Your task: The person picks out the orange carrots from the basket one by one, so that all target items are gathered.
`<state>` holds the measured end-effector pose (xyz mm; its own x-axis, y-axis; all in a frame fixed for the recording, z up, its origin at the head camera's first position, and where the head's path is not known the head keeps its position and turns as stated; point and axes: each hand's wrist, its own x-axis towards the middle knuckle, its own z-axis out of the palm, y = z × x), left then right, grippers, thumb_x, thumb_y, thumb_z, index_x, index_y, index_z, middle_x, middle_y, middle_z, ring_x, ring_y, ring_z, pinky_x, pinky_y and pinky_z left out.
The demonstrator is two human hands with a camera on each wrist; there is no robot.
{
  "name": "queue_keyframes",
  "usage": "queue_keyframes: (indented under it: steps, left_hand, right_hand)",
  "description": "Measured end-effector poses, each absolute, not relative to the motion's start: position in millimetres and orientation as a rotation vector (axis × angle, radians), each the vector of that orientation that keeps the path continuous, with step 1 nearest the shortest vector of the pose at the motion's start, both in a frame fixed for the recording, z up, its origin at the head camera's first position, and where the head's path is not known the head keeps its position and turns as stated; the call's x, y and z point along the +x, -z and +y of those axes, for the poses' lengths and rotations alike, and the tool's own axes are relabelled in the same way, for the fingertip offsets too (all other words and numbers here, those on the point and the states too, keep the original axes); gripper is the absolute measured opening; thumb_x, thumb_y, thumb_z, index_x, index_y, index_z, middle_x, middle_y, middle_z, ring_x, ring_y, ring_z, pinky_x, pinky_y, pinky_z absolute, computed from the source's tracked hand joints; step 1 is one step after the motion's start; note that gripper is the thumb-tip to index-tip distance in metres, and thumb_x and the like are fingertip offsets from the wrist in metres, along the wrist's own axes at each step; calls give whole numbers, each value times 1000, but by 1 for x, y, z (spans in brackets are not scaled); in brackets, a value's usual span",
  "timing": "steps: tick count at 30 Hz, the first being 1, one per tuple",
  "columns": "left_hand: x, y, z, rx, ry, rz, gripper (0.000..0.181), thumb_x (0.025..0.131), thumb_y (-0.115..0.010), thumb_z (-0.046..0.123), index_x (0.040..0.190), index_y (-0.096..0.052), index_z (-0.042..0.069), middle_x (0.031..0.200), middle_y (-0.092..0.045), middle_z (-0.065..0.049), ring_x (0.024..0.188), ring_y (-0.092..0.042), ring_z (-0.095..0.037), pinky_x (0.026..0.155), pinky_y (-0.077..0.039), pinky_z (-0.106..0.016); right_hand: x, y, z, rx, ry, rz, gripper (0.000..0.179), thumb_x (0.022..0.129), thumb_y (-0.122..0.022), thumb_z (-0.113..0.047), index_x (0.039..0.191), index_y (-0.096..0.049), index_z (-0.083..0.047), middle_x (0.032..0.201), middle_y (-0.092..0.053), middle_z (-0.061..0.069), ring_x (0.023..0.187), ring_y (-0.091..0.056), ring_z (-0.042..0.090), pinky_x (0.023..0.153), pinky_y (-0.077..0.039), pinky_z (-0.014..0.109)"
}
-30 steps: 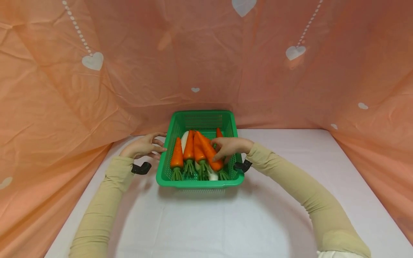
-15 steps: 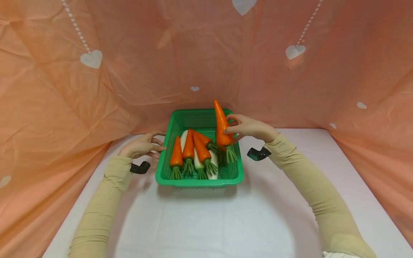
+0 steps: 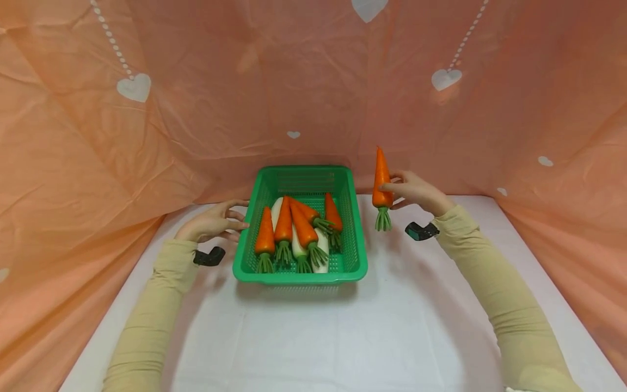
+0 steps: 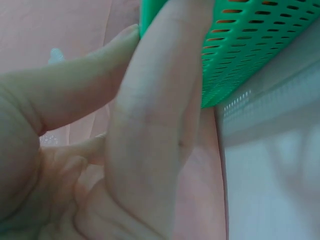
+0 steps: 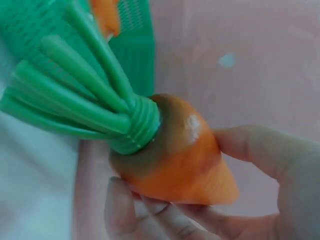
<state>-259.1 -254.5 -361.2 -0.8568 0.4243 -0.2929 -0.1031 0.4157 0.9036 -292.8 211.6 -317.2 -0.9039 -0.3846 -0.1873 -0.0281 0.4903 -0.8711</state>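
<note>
A single carrot [image 3: 381, 182], tip up and green stem stubs down, hangs above the table to the right of the green basket [image 3: 363, 264]. My right hand [image 3: 416, 190] pinches it; in the right wrist view the thumb presses one side of the carrot [image 5: 192, 170] and the fingers lie along the other. My left hand [image 3: 210, 220] touches the basket's left side with loosely extended fingers; the left wrist view shows them against the perforated wall [image 4: 240, 45]. Inside the basket lie several carrots [image 3: 283, 220] and several white radishes [image 3: 321, 247], partly covered by the carrots.
A white-covered table [image 3: 303, 337] carries the basket near its back edge. Pink-orange cloth [image 3: 313, 81] with white hearts hangs behind and on both sides. Each wrist bears a small black camera, such as the right one [image 3: 422, 231].
My right hand took hold of a carrot in the basket, lifted it out and moved right past the rim. Another carrot shifted among the rest. The left hand stayed at the basket.
</note>
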Motion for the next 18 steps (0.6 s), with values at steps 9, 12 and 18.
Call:
queue_keyframes:
  steps: [9, 12, 18]
  left_hand:
    - [-258, 358, -253, 267, -1425, 2210, 70, 95, -59, 7, 152, -17, 8, 114, -47, -22, 87, -60, -22, 78, -55, -46]
    - [-257, 357, -252, 258, -1424, 2210, 71, 95, -60, 7, 152, -17, 8, 114, -47, -21, 86, -60, -22, 79, -55, -46]
    - [-257, 358, -253, 245, -1421, 2217, 71, 95, -60, 6, 152, -18, 8, 117, -48, -22, 89, -60, -22, 78, -55, -44]
  right_hand:
    - [-300, 358, 222, -246, 1318, 2351, 52, 97, -54, -24, 133, -37, 10, 109, -60, 24, 87, -64, 29, 83, -53, 49]
    - [-301, 368, 222, -238, 1311, 2337, 49, 98, -54, -21, 134, -39, 9, 110, -61, 24, 88, -64, 29, 86, -51, 51]
    - [-305, 386, 218, -190, 1249, 2353, 62, 96, -57, -26, 140, -30, 10, 120, -52, 25, 92, -62, 28, 85, -53, 42]
